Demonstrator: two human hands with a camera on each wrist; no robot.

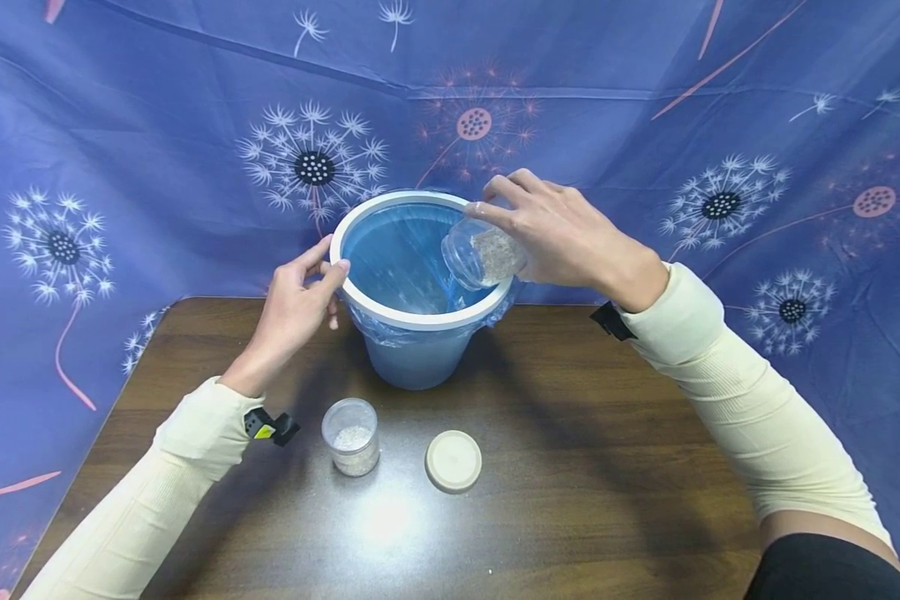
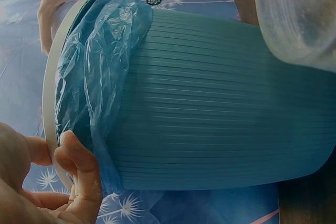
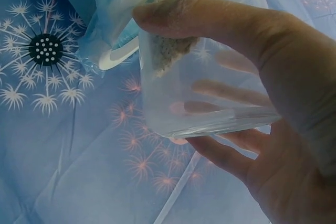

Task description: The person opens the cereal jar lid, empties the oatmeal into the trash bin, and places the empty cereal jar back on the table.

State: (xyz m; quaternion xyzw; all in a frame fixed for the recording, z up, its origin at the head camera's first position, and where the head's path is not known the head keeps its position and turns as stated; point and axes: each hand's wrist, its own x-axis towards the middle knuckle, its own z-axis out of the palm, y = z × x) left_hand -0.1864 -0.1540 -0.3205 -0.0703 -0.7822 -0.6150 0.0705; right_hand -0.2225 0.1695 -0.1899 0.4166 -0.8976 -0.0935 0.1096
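Note:
A blue trash can [image 1: 420, 358] with a white rim and a thin blue plastic liner [image 2: 105, 51] stands at the back of the table. My left hand [image 1: 292, 300] pinches its rim on the left side, thumb on top and fingers below. Over the rim's right side, my right hand [image 1: 562, 237] grips a clear plastic jar [image 3: 173, 98], tilted with its mouth toward the can's inside. Pale, coarse grains [image 3: 184, 30] lie toward the jar's mouth. On the table in front of the can stands another clear jar [image 1: 351, 437], open, with whitish grains at its bottom.
A round cream lid [image 1: 453, 461] lies to the right of the standing jar on the dark wooden table [image 1: 585, 500]. Behind the table hangs a blue cloth [image 1: 195, 167] with a dandelion print, close to the can's back.

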